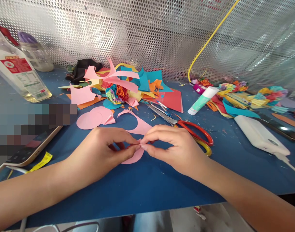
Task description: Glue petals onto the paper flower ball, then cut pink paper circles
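Observation:
My left hand [113, 145] and my right hand [172, 141] meet at the middle of the blue table, thumbs and forefingers pinched together on the edge of a pink paper piece [135, 158]. Most of that piece lies under my fingers, so its full shape is hidden. Just beyond sits a pink paper offcut [144, 126] with a curved cut-out. Pink paper circles [90, 119] lie overlapping to the left of it. Beside my right hand rest scissors [176, 122] with red and yellow handles, blades pointing away to the left.
Colourful paper scraps [147, 80] and a multicoloured paper flower [116, 94] are heaped at the back. A glue stick [202, 100] stands tilted at right, near a white power bank [260, 135]. A clear bottle [21, 71] and a phone-like device [33, 145] are at left. Perforated metal [137, 32] backs the table.

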`<control>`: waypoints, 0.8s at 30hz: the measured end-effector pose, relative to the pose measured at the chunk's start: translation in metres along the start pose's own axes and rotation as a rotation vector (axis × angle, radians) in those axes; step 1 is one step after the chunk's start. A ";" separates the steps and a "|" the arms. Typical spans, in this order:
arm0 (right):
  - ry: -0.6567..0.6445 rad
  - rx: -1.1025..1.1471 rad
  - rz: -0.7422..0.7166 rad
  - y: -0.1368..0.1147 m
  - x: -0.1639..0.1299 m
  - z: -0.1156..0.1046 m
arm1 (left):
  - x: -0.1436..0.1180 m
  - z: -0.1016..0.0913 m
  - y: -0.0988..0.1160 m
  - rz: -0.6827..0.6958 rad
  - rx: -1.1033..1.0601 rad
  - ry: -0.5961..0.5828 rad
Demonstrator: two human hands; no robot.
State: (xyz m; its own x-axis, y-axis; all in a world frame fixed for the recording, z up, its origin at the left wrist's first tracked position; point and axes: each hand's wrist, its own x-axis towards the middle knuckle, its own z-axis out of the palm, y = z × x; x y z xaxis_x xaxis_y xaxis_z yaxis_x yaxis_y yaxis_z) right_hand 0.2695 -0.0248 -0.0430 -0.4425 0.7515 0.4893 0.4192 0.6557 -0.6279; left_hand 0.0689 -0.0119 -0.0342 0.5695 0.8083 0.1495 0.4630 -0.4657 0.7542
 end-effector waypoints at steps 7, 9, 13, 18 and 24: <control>0.024 -0.013 -0.004 -0.001 -0.002 -0.002 | -0.001 0.000 0.000 0.178 0.058 0.049; 0.029 -0.007 0.002 -0.001 -0.002 -0.003 | -0.001 -0.002 0.001 0.140 0.050 0.047; 0.009 0.031 0.016 -0.003 -0.002 -0.002 | 0.000 -0.003 0.003 0.061 -0.022 0.040; 0.007 0.066 0.034 -0.003 -0.003 -0.001 | 0.001 0.000 0.001 0.068 -0.063 0.082; 0.007 0.080 0.061 -0.001 -0.001 0.001 | -0.001 0.001 0.002 0.060 -0.077 0.119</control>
State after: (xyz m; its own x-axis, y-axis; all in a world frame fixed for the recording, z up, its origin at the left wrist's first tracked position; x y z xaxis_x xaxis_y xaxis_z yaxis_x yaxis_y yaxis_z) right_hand 0.2692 -0.0263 -0.0434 -0.4124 0.7903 0.4532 0.3803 0.6014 -0.7027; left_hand 0.0694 -0.0141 -0.0334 0.5080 0.8190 0.2669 0.3748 -0.4891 0.7876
